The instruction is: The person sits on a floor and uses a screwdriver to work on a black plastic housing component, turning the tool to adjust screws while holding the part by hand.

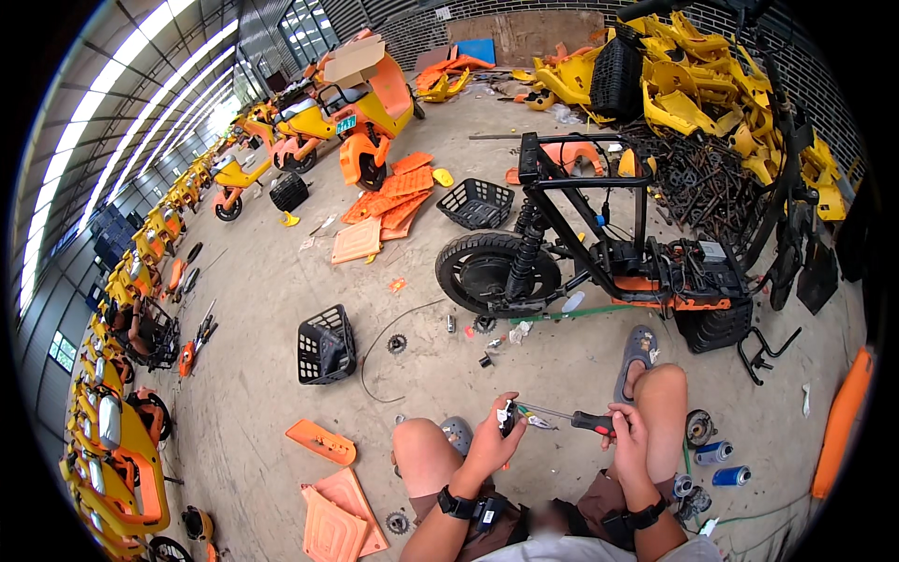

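Above my lap, my left hand [484,447] is closed around a small black part [508,420] whose exact kind I cannot make out. My right hand [632,443] grips a screwdriver [590,422] by its black and red handle. The shaft points left, and its tip is at or close to the black part; contact is unclear. Beside the shaft is a small coloured item [539,421], perhaps wires, too small to name surely. Ahead of me stands a stripped scooter frame [592,245] with its rear wheel [487,272] still fitted.
Blue spray cans [731,476] are at my right. A black basket [326,347] and orange panels [342,520] lie to my left, with small gears [397,344] on the concrete. Yellow body panels [688,103] are heaped at the far right; scooters [122,450] line the left side.
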`<state>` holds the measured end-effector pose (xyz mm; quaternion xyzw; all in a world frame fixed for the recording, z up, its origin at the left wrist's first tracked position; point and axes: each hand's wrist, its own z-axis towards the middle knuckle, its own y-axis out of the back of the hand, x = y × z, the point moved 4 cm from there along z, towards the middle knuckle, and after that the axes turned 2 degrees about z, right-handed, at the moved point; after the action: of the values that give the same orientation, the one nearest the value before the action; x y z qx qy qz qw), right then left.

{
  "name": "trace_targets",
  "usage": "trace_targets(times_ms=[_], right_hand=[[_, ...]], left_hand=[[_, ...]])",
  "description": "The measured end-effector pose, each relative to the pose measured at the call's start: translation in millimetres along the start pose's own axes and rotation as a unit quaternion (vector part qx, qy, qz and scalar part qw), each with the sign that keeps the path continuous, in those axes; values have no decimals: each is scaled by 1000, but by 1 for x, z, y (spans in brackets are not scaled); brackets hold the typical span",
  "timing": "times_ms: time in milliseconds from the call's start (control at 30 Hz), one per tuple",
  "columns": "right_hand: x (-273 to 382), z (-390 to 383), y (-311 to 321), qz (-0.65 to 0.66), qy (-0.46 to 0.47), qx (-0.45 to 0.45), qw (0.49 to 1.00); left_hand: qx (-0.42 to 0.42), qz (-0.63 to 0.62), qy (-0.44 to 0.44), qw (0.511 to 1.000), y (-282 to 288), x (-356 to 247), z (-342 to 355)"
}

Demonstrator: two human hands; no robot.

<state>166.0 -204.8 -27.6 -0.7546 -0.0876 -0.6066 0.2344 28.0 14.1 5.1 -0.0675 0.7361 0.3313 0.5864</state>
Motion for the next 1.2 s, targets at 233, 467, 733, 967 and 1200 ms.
trace_targets(times_ms=[233,467,733,967,1200], right_hand=[[2,0,-2,11,54,2,998],[8,-5,-3,-17,56,7,998],[8,-2,-2,22,30,16,999],[8,-3,-4,49,9,-8,999],[9,-3,-2,84,39,0,996]], left_hand=[[-23,8,-40,999,2,-10,-2],[-10,18,-13,1000,2,-8,-1],[-15,31,-19,999,0,-11,0],[-44,4,-28,999,0,-18,0],[-58,-40,-7,997,-3,-14,0]])
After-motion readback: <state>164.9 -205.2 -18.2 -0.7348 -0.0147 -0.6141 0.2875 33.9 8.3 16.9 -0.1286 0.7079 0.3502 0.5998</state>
